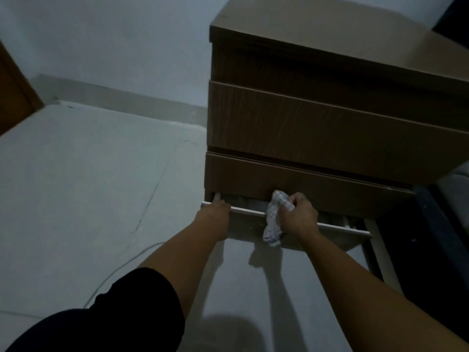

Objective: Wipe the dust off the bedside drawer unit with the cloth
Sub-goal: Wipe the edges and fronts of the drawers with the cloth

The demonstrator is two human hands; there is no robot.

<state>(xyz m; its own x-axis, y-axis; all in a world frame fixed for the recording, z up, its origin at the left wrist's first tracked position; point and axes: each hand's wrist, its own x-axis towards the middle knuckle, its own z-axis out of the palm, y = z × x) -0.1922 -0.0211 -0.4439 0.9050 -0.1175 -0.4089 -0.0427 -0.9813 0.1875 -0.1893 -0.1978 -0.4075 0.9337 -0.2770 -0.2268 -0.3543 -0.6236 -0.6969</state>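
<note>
Floor (88, 174), pale and bare apart from a thin cable (121, 265), fills the left of the view, with a door (12, 97) at the far edge and a black sleeve (106, 321) at the bottom. Left hand (215, 212) reaches to the left end of the lowest drawer (330, 237), which stands pulled part-way out of the brown unit (330, 118); its fingers go over the pale top edge and out of sight, so they appear to hook that edge, though how tightly cannot be told. Cloth (274, 219), white with a dark check, hangs just right of it, draped over the same edge near the middle, its loose tail falling down the drawer front. Right hand (299, 214) is clenched round the upper bunch of the cloth, knuckles up, pressing it onto the rim. The step in hand appears to be wiping the drawer's top edge and front. To do it well, the left hand should hold the drawer steady against sliding while the right draws the cloth along the rim in one long stroke toward the right end, then folds a clean face outward for the front panel. The two upper drawer fronts look shut and remain to be judged; dim light hides any dust.
</note>
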